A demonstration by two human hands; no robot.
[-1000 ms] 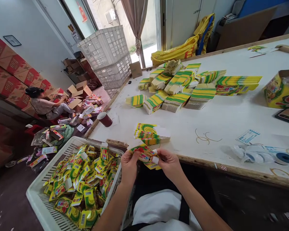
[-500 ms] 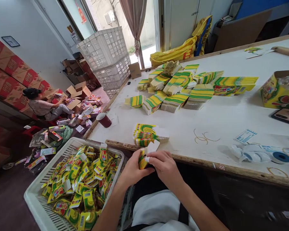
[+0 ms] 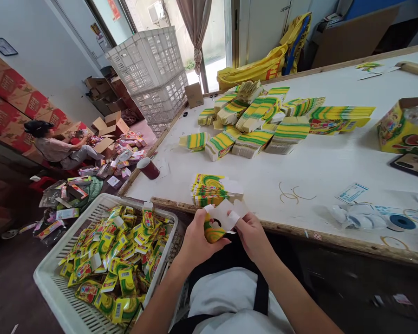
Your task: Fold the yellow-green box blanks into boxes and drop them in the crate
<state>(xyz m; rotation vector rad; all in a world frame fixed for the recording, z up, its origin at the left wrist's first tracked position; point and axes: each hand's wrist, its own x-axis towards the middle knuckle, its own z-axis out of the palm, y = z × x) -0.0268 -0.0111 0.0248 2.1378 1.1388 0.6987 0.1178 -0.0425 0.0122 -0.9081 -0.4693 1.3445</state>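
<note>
Between my two hands is a small yellow-green carton point(image 3: 215, 233) with white inner flaps and a dark round cut-out. My left hand point(image 3: 197, 241) wraps its left side, thumb below and fingers above. On the right, my right hand point(image 3: 253, 234) pinches a white flap of it. White tape or covers show on a finger of each hand. Just beyond lies a fanned stack of flat cartons point(image 3: 212, 189) at the table edge. A white basket point(image 3: 52, 278) to my left is heaped with small yellow-green cartons point(image 3: 125, 280), several with white flaps up.
Bundles of flat cartons point(image 3: 257, 116) are piled on the white table point(image 3: 254, 181). A red mug point(image 3: 148, 168), rubber bands point(image 3: 292, 192), a tape roll point(image 3: 402, 222), a phone point(image 3: 413, 164) and a display box point(image 3: 400, 127) also lie there. A seated person point(image 3: 57, 144) works among cartons at left.
My right hand has moved slightly right, drawing the white flap outward. More of the carton's white inside and its cut-out shows. The camera view has shifted a little.
</note>
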